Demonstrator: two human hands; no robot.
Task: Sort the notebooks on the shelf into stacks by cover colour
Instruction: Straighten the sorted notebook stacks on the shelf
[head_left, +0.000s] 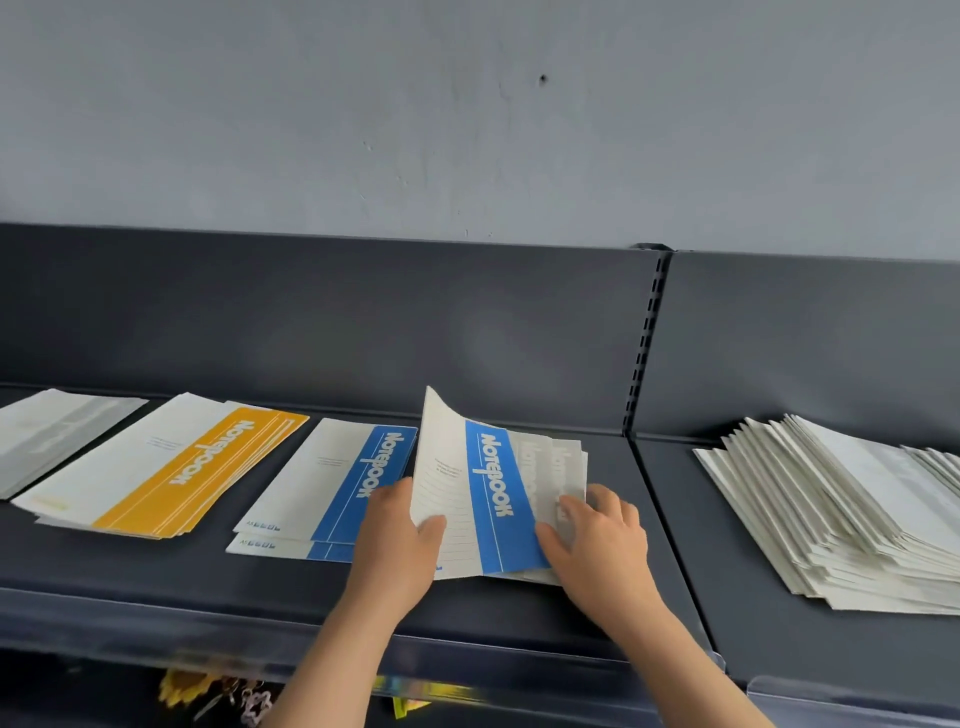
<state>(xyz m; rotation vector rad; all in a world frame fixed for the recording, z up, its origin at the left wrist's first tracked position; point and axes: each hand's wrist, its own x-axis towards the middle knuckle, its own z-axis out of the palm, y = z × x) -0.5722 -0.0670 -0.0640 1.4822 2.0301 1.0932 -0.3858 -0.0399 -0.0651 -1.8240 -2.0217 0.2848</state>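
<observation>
A blue-and-white notebook (470, 493) is lifted at its left edge off a small pile of grey notebooks (558, 467) in the middle of the dark shelf (488, 608). My left hand (397, 545) grips that raised left edge, thumb on the cover. My right hand (597, 540) lies on the grey pile, fingers pressing it down beside the blue cover. To the left lie a blue stack (332, 483), a yellow stack (171, 467) and a grey stack (52, 431).
A large fanned pile of white-backed notebooks (841, 514) fills the right shelf section beyond a slotted upright (644, 343). The shelf's back panel rises behind everything. Yellow and pink items (218, 691) hang below the shelf's front edge.
</observation>
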